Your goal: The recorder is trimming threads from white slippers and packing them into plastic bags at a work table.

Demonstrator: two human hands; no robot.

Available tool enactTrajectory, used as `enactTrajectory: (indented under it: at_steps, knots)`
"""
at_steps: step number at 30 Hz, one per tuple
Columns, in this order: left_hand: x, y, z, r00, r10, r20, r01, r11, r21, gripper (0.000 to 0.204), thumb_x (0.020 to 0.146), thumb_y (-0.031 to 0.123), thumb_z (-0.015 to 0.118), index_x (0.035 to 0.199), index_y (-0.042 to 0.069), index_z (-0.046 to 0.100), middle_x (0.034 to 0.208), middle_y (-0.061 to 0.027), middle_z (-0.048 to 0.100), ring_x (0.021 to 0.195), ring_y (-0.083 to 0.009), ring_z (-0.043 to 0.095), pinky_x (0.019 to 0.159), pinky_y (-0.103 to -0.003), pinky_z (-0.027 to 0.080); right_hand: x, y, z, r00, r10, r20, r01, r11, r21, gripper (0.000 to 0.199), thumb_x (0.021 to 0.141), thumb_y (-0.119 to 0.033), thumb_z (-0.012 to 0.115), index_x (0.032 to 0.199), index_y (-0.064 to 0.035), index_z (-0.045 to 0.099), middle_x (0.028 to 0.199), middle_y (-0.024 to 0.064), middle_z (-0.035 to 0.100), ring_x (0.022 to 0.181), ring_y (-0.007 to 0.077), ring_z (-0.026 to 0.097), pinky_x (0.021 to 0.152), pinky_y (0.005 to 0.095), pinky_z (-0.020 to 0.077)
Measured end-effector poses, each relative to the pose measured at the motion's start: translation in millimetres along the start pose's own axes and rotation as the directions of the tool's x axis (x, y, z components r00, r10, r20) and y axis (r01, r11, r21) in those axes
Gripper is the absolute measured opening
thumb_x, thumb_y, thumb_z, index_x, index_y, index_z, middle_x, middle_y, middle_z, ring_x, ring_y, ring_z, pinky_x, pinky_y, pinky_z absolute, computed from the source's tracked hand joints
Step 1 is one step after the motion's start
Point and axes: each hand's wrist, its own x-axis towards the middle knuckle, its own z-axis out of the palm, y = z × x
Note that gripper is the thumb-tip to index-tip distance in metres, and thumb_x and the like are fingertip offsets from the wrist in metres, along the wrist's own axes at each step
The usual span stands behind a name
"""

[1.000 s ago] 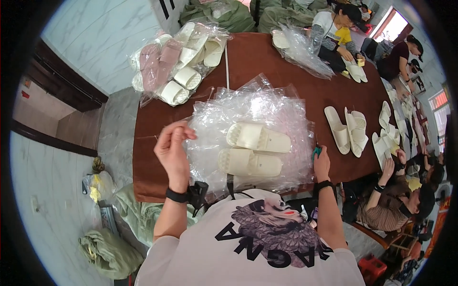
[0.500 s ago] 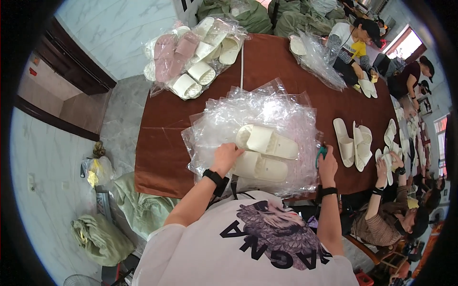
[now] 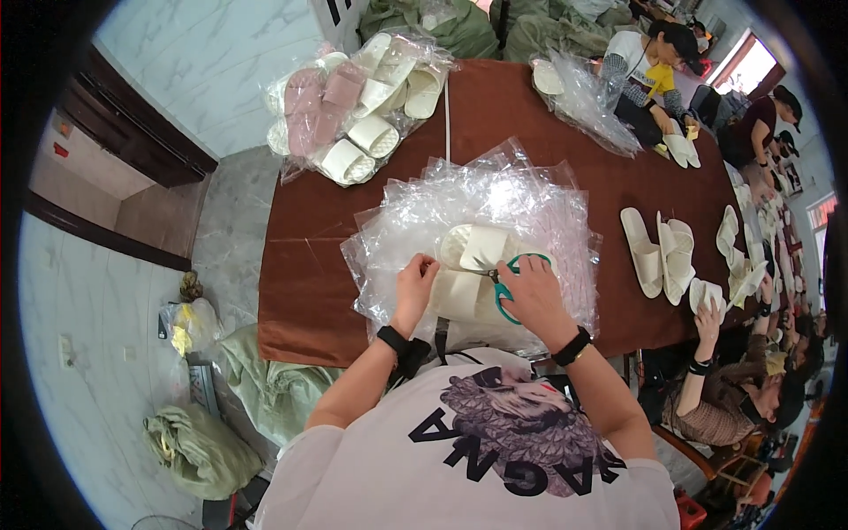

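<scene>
A pair of cream slippers (image 3: pixel 458 291) lies on a fanned stack of transparent plastic bags (image 3: pixel 402 221), toes pointing left. My right hand (image 3: pixel 536 299) grips scissors (image 3: pixel 500 290) with teal handles. The blades point left over the slippers, and the hand hides part of the pair. Just left of the slippers' toes, my left hand (image 3: pixel 415 287) is closed in a pinch. Whatever is between those fingertips, if anything, is too small to make out.
The stack rests on a brown-covered table (image 3: pixel 305 265). Bagged cream and pink slippers (image 3: pixel 322 102) lie at its far left, loose cream slippers (image 3: pixel 658 256) on the right. Co-workers (image 3: pixel 733 397) sit along the right side. Green sacks (image 3: pixel 274 375) stand on the floor at left.
My right hand has brought the scissors left from the stack's right edge to over the slippers. The left hand has drawn slightly left, off the slipper's toe.
</scene>
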Motion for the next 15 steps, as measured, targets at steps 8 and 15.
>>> enactTrajectory:
  at_steps: [8, 15]
  knots:
    - [9.4, -39.0, 20.2, 0.985, 0.152, 0.084, -0.165, 0.966, 0.197, 0.017, 0.087, 0.014, 0.062, 0.096, 0.0, 0.065, 0.084, -0.0173, 0.068, 0.075, -0.0239, 0.066, 0.07, -0.034, 0.051, 19.4, -11.4, 11.4, 0.993, -0.11, -0.028, 0.105, 0.984, -0.145, 0.042, 0.071, -0.014, 0.066, 0.112, -0.0048, 0.061, 0.098, 0.0123, 0.057, 0.1, 0.0275, 0.052, 0.086, 0.0394, 0.0381]
    - [18.0, -34.4, 13.9, 0.934, 0.013, 0.357, -0.005, 1.0, -0.023, 0.026, 0.085, 0.017, 0.065, 0.105, 0.001, 0.068, 0.087, -0.0093, 0.07, 0.078, -0.0151, 0.064, 0.072, -0.029, 0.05, 16.4, -6.6, 10.6, 0.995, -0.1, -0.014, 0.095, 0.974, -0.207, 0.035, 0.076, -0.013, 0.061, 0.11, -0.0055, 0.062, 0.095, 0.0115, 0.058, 0.097, 0.0264, 0.052, 0.085, 0.0385, 0.0384]
